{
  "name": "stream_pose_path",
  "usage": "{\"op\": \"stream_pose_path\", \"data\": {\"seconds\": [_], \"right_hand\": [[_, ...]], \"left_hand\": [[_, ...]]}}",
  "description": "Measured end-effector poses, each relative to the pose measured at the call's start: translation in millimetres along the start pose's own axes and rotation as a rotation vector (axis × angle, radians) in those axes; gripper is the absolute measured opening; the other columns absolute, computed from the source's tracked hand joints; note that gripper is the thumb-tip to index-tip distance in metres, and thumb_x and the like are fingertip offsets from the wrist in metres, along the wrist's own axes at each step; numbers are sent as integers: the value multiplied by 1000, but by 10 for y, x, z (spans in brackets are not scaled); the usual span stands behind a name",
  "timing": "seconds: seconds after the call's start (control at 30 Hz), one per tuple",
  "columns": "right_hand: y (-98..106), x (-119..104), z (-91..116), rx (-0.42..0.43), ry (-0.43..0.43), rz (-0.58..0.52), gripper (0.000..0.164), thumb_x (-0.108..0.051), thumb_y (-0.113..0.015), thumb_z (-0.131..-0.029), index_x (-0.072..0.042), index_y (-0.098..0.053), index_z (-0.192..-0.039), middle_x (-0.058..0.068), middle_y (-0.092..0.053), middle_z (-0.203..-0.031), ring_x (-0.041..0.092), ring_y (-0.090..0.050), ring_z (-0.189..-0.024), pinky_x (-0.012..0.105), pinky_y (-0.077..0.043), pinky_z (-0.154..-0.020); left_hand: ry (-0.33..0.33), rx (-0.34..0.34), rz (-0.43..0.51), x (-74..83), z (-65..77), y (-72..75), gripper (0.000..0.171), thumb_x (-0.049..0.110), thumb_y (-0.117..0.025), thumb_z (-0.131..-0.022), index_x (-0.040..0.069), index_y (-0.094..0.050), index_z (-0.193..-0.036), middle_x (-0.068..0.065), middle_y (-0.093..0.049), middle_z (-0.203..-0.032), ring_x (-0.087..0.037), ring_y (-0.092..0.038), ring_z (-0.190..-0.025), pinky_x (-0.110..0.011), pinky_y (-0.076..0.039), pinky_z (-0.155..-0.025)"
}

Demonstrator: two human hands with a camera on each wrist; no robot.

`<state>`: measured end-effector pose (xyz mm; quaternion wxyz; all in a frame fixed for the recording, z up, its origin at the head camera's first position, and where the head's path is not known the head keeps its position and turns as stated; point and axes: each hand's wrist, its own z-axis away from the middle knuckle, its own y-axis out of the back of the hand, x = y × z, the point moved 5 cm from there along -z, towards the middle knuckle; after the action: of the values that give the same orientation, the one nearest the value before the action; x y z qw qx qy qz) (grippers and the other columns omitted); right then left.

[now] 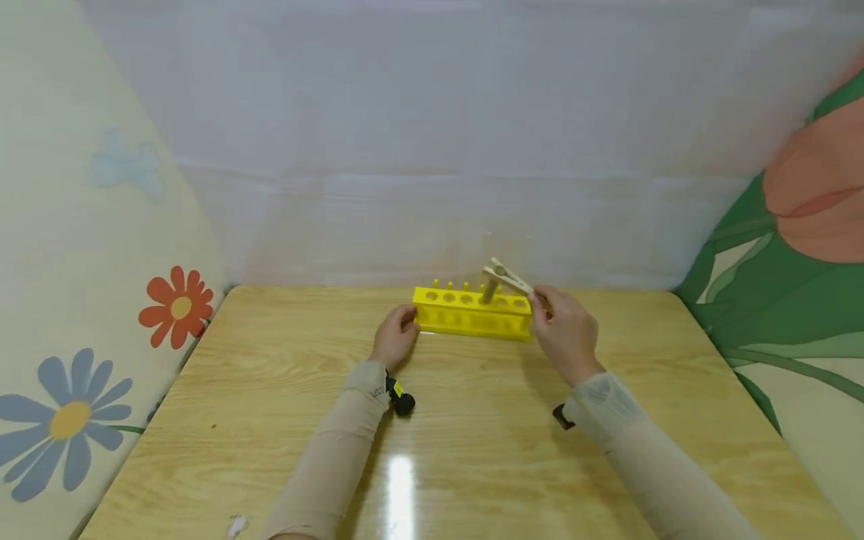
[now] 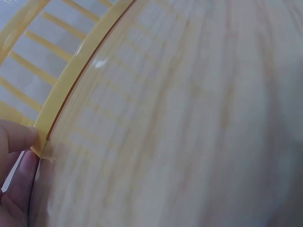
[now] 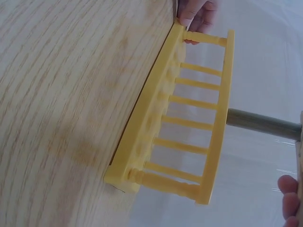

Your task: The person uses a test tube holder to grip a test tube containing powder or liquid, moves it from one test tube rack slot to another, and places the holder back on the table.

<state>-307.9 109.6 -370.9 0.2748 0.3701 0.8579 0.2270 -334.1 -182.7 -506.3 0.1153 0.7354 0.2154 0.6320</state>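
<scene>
A yellow test tube rack (image 1: 472,322) stands towards the table's far side, a row of holes in its top. At its left end my left hand (image 1: 394,337) pinches the base corner between thumb and finger (image 2: 19,136). My right hand (image 1: 567,330) grips a wooden test tube clamp (image 1: 516,279) above the rack's right part. In the clamp's jaws is a grey-brown test tube (image 1: 490,289), slightly tilted. Its lower end meets the rack's top plate (image 3: 220,123) in the right wrist view, and no tube shows below that plate.
Short pegs (image 1: 450,285) stick up along the rack's back. The wood-grain table (image 1: 304,375) ends at a pale cloth backdrop (image 1: 405,187). Flower-patterned panels rise at the left and right. A small white patch (image 1: 237,526) is near the front left.
</scene>
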Motion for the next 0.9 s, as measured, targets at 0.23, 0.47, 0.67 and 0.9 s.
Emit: {"op": "stream_pose_path", "data": {"seconds": [0.23,0.47,0.67,0.9], "right_hand": [[131,81,25,48,9,24,14,-10,-71,-94,1,-73,-102,16,-73,-82,30,-66,-60,45,-51,-42],[153,97,3,56,25,28,14,-11,-72,-93,1,-74,-101,15,-73,-80,30,-66,-59,44,-50,-43],[196,114,10,67,16,28,14,-11,-72,-93,1,-73,-99,16,-73,-79,30,-65,-58,45,-50,-43],[227,137,40,56,16,38,16,-13,-72,-93,1,-73,-100,17,-73,-81,32,-65,-59,45,-51,-43]], "left_hand": [[1,-13,14,65,9,-57,34,2,-62,-96,-4,-60,-130,-23,-62,-132,-36,-59,-125,-46,-48,-109],[6,11,-19,-13,10,-3,35,3,-62,-97,-2,-61,-131,-20,-63,-133,-34,-59,-124,-46,-47,-109],[-10,-4,-10,10,10,4,34,2,-62,-96,-2,-61,-130,-21,-63,-132,-35,-59,-124,-47,-47,-109],[-15,12,19,78,23,-2,33,-3,-62,-94,-5,-61,-127,-23,-64,-129,-36,-60,-123,-46,-48,-108]]}}
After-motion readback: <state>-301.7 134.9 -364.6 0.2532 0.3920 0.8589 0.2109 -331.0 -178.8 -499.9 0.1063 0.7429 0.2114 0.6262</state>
